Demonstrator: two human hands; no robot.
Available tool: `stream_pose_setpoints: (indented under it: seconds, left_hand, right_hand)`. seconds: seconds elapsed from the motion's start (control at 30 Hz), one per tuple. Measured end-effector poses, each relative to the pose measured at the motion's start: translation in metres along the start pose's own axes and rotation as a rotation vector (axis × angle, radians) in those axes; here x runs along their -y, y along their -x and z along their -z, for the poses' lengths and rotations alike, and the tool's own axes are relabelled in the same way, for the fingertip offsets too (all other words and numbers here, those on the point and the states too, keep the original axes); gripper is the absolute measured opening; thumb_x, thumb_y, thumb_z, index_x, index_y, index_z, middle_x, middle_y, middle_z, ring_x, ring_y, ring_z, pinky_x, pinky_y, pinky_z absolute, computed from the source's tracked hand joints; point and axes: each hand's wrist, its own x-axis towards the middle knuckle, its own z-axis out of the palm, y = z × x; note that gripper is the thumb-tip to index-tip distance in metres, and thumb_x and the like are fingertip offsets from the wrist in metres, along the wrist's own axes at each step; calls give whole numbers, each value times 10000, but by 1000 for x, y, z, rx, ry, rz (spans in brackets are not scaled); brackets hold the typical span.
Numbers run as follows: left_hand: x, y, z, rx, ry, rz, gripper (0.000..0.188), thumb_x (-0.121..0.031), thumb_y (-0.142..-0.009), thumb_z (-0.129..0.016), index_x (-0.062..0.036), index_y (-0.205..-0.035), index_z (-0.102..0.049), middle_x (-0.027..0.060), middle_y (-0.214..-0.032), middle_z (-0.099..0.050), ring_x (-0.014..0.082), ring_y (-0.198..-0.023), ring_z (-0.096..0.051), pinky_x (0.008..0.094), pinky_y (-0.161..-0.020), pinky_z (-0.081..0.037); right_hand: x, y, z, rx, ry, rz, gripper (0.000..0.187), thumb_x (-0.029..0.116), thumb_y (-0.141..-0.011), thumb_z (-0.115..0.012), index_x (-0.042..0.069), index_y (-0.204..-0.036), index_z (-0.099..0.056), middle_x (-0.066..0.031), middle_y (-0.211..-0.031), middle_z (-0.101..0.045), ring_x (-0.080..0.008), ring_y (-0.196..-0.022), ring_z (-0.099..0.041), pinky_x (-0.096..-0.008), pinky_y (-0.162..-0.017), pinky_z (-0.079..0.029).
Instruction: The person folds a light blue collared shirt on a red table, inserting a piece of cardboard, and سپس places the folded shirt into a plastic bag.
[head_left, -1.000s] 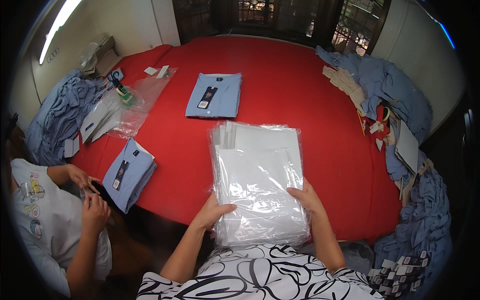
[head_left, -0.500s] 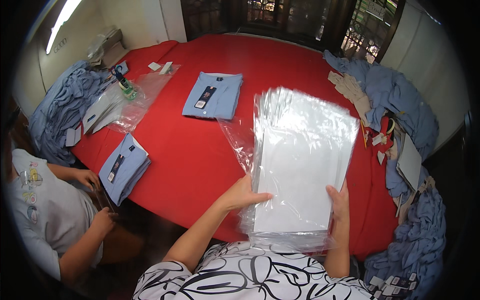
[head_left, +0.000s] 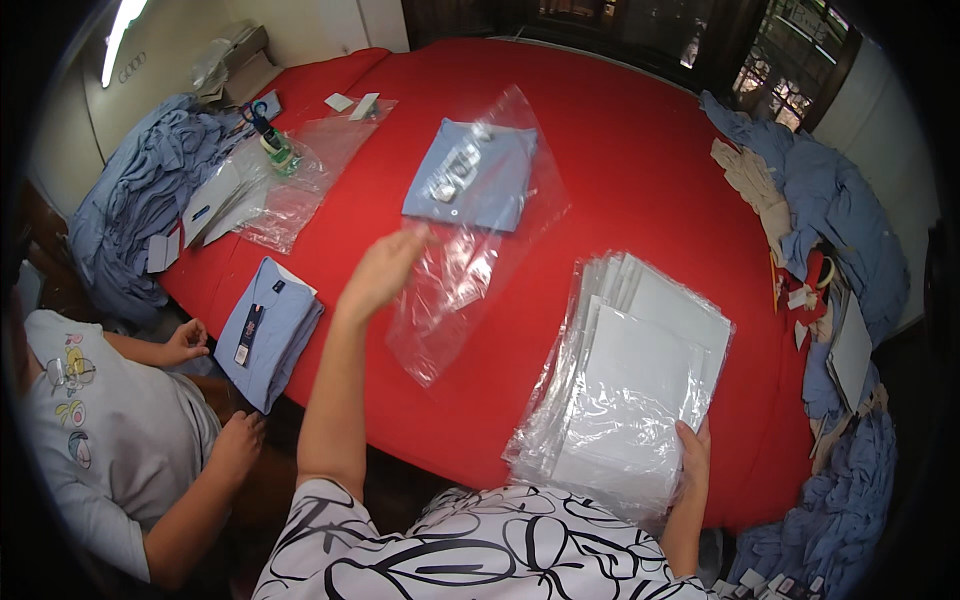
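My left hand reaches out over the table, its fingers pinched at the edge of a clear plastic bag. The bag lies partly over a folded light-blue garment, whose dark tag shows blurred through the film. My right hand grips the lower right edge of a stack of clear plastic bags with white sheets inside, thumb on top. This stack is tilted and slightly fanned at its left side, close to my body.
Another folded blue garment lies at the left edge, beside a co-worker's hands. The red-covered table bears a small green bottle and plastic film. Blue cloth heaps sit left, more right, with white boards.
My left hand has left the stack and moved forward and left. A single clear bag now overlies the folded garment. The stack has dropped lower, held by my right hand alone.
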Motion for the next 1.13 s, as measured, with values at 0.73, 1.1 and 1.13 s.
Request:
stream_pose_setpoints:
  seconds: [0.73,1.1,1.13]
  left_hand:
    - [194,-303,236,-716,-969,264,576,-450,-843,-712,-140,-1294,-534,194,-1325,-533,432,-1092,-622,515,-882,-512]
    - [256,-310,276,-551,-478,297,1071,-561,-724,-711,-80,-1558,-241,212,-1587,-266,430,-1462,-219,447,-1164,-275]
    - [254,-305,279,-558,-477,298,1071,-561,-724,-711,-80,-1558,-241,212,-1587,-266,430,-1462,-219,447,-1164,-275]
  right_hand:
    - [33,-26,-90,-173,73,-139,719,10,-812,-535,-11,-1495,-311,-177,-1370,-509,-265,-1201,-537,-337,-1040,-426]
    - [15,-34,-73,-116,110,-61,695,34,-841,-564,-26,-1487,-313,-173,-1347,-538,-269,-1196,-549,-334,-1050,-417]
    - [20,-33,-76,-114,95,-77,692,37,-845,-566,-24,-1486,-315,-172,-1342,-543,-270,-1198,-549,-335,-1059,-407]
